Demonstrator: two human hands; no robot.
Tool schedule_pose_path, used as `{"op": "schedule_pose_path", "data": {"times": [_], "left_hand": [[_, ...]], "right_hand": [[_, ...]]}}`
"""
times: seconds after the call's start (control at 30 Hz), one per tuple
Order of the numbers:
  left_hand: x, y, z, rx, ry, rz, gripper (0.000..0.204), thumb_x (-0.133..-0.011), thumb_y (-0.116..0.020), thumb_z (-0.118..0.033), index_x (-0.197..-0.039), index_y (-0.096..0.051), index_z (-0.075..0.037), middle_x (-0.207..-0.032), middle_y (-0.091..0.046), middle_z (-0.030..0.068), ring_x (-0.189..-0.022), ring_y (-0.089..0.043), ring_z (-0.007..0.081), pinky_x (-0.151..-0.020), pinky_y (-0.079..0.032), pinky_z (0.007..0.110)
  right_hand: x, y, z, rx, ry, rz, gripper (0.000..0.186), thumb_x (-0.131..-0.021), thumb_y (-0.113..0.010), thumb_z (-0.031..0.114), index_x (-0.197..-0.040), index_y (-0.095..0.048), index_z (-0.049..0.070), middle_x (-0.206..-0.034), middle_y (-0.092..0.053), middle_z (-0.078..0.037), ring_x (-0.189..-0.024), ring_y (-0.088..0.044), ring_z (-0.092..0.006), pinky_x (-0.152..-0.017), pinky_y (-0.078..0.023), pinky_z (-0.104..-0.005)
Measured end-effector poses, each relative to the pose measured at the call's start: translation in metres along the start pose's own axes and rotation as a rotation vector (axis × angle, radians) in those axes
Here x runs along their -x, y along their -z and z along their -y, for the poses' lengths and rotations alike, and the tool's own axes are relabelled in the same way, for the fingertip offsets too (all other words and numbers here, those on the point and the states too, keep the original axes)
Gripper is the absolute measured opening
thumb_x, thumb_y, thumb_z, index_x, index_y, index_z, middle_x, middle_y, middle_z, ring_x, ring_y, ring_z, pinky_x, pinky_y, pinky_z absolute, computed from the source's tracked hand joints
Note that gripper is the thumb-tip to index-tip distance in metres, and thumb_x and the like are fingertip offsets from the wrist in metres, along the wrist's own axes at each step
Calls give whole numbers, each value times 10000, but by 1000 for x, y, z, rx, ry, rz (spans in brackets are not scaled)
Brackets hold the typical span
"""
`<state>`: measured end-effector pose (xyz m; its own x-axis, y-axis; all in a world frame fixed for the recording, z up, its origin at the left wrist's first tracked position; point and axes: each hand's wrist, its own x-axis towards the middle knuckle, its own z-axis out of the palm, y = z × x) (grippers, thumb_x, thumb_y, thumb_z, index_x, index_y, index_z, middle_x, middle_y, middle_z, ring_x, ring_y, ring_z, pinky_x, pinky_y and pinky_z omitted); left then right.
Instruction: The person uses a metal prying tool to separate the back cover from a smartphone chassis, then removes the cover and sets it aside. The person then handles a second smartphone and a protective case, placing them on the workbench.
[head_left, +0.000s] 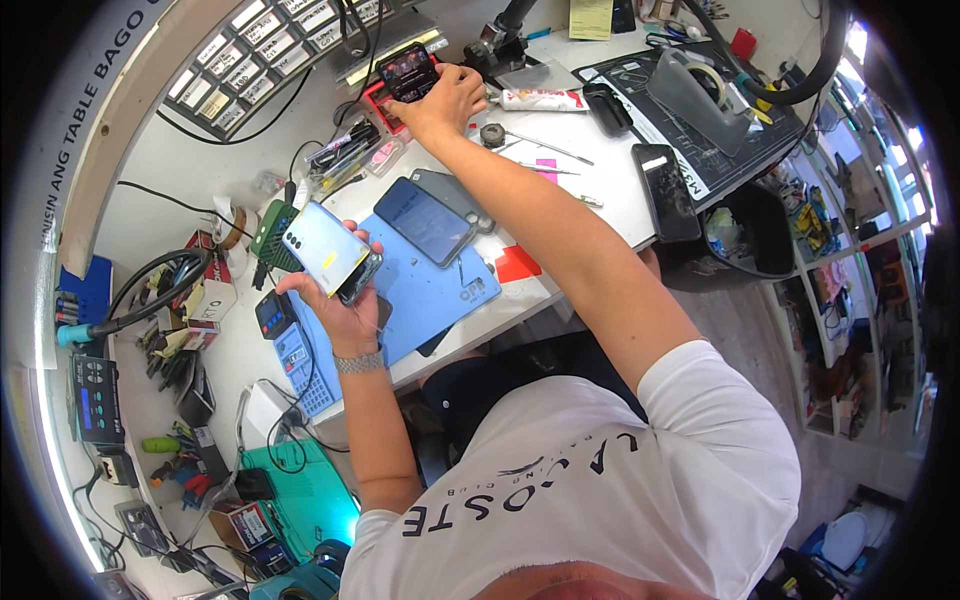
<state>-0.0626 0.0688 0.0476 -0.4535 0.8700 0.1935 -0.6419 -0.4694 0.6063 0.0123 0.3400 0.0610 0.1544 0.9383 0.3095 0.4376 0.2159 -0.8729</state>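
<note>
My left hand (348,312) is closed around a smartphone with a pale silver-blue back (322,247). The back cover sits askew over a dark phone body (361,280) that shows along its lower right side. At the far side of the bench, my right hand (450,100) grips a dark phone with a lit screen (409,75) between thumb and fingers. A red holder (384,108) surrounds that phone. On the blue work mat (400,328) lies a phone with a blue-tinted screen (425,222), partly over a grey phone cover (455,195).
A black phone (666,192) lies at the bench's right edge above a black bin (765,235). A white tube (541,100), a small black case (608,109) and slim tools lie beyond my right forearm. Several pens and tools (342,145) crowd the back. Cables hang at left.
</note>
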Motion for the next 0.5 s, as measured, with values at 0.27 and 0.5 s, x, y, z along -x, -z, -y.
{"op": "schedule_pose_path", "data": {"times": [0.27,0.5], "left_hand": [[1,-3,2,-31,-1,-6,1086,-837,-553,-841,-1559,-384,-47,-1327,-569,226,-1142,-599,338,-954,-568,486],[2,-4,0,-40,2,7,1080,-842,-549,-841,-1561,-384,-52,-1318,-569,218,-1138,-595,328,-962,-559,478]], "right_hand": [[-6,0,-5,-10,45,-34,919,-576,-1014,371,-1288,-530,52,-1444,-355,-168,-1362,-297,-340,-1159,-225,-494],[-6,-3,-7,29,75,-67,905,-555,-1015,405,-1251,-560,47,-1432,-381,-161,-1354,-315,-328,-1143,-232,-494]]}}
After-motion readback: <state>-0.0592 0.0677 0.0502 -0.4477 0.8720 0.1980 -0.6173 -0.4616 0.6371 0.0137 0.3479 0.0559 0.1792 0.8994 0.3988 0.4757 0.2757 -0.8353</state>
